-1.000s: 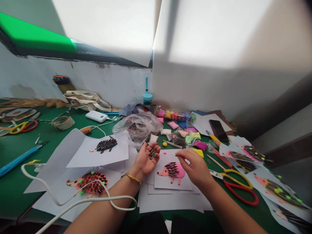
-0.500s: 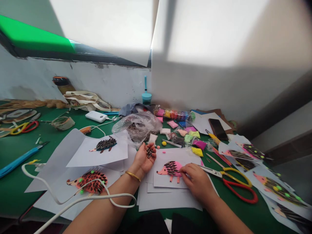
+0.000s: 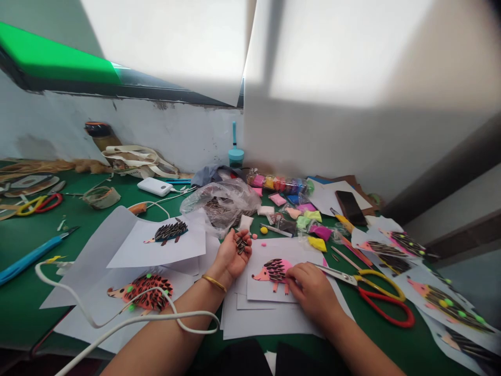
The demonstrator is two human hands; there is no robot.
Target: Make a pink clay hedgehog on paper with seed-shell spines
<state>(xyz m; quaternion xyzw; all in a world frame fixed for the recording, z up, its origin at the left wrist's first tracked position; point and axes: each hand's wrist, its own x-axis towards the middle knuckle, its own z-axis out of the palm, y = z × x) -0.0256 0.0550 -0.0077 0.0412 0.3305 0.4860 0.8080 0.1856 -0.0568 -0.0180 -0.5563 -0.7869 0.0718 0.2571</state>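
My left hand [image 3: 231,256] is cupped palm up, its fingers curled around several striped sunflower seeds [image 3: 241,245]. Just to its right lies a sheet of white paper [image 3: 258,293] bearing a pink clay hedgehog [image 3: 286,267]. Dark seeds stand in rows over the front half of its back. My right hand [image 3: 313,287] touches the hedgehog's rear part with thumb and fingers pinched together. Whatever is between those fingertips is hidden. Behind my left hand an open clear plastic bag [image 3: 242,196] contains more sunflower seeds.
Scissors [image 3: 376,295] with red and yellow handles lie right of my right hand. Small clay packets [image 3: 317,244] spread across the back. Finished hedgehog pictures [image 3: 160,256] lie at left and right. A white cable [image 3: 176,316] loops over my left forearm. A blue craft knife [image 3: 35,258] is far left.
My right hand has shifted slightly to the left over the hedgehog's pink back. My left hand stays in place with the seeds.
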